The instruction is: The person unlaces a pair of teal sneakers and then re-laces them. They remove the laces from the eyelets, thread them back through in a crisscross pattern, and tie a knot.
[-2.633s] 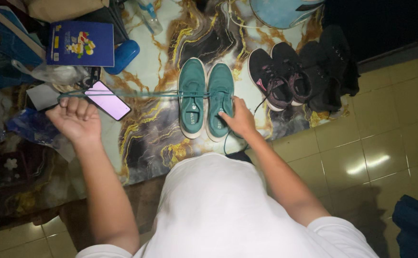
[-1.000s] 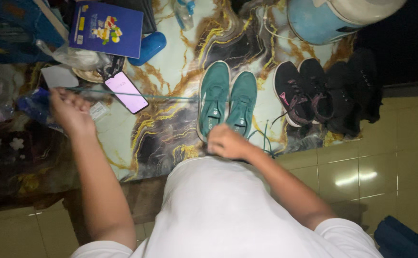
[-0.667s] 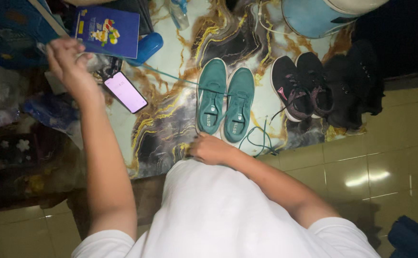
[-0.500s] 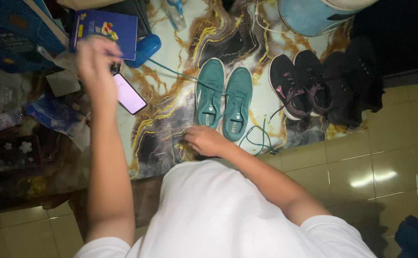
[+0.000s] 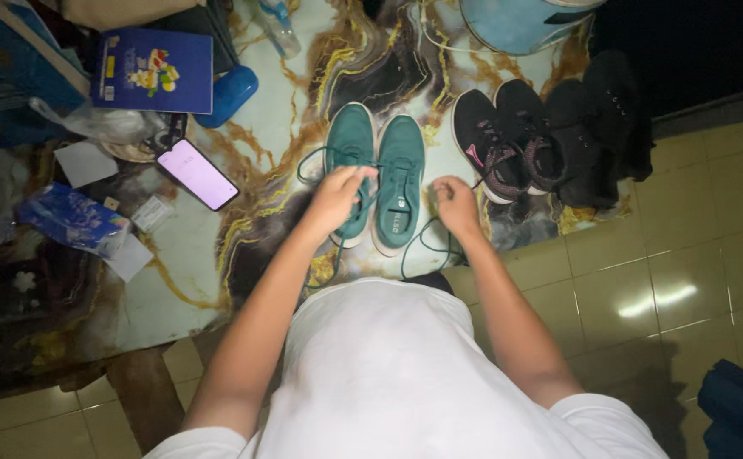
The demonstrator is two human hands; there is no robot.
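A tiled floor (image 5: pixel 660 280) of glossy beige squares filled the right and lower parts of the frame, catching one bright reflection. Over it, across the upper and middle frame, lay a marble-patterned mat (image 5: pixel 278 127), pale with black and gold veins. Clutter crowded the upper left: a blue booklet (image 5: pixel 152 70), a blue case (image 5: pixel 227 95), a lit phone (image 5: pixel 198 174), a blue packet (image 5: pixel 72 218). A light blue round vessel (image 5: pixel 516 17) sat at the top edge. A pair of black sneakers (image 5: pixel 507 140) stood right of centre. The teal sneakers (image 5: pixel 377 174) stood side by side at centre. The left hand (image 5: pixel 336 197) rested curled on the left shoe, pinching the teal lace (image 5: pixel 320 153). The right hand (image 5: pixel 454 200), just beside the right shoe, was loosely closed; whether it gripped the lace I cannot tell.
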